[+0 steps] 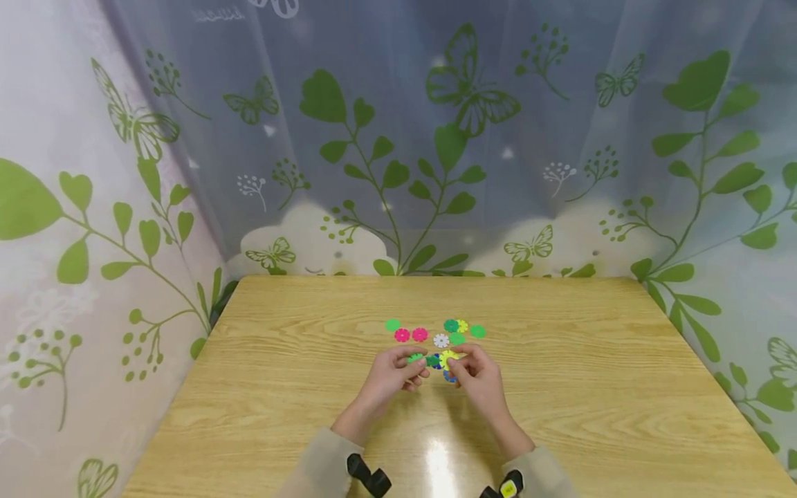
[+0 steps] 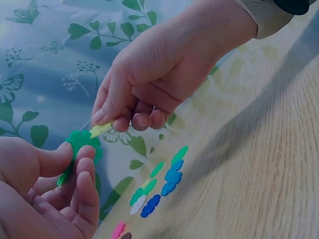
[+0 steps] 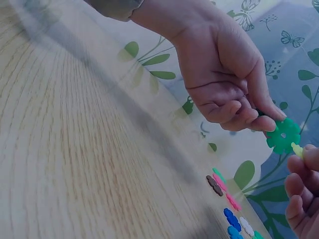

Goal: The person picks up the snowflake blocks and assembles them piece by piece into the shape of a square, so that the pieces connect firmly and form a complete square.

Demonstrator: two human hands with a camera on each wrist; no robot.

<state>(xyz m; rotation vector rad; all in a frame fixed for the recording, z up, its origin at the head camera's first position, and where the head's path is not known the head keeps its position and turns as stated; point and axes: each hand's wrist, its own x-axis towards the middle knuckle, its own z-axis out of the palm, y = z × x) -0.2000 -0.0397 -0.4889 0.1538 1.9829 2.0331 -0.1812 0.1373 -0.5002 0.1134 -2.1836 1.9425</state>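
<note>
My left hand (image 1: 387,373) pinches a green flower-shaped plastic disc (image 2: 79,142) between thumb and fingers. Another green piece (image 2: 62,178) juts out below it, partly hidden by the fingers. From the other side, my right hand (image 1: 482,380) pinches a yellow notched disc (image 1: 445,359) by thumb and fingertip. The yellow disc is seen edge-on in the left wrist view, its rim right at the green disc's edge. Both hands are above the table, close to each other, with the right hand's other fingers curled in.
Loose discs lie on the wooden table (image 1: 286,360) just beyond the hands: pink (image 1: 420,335), white (image 1: 441,340), green (image 1: 477,331), yellow (image 1: 463,325), brown (image 3: 215,185) and blue (image 3: 231,219). A leaf-patterned curtain (image 1: 398,138) hangs behind the table's far edge.
</note>
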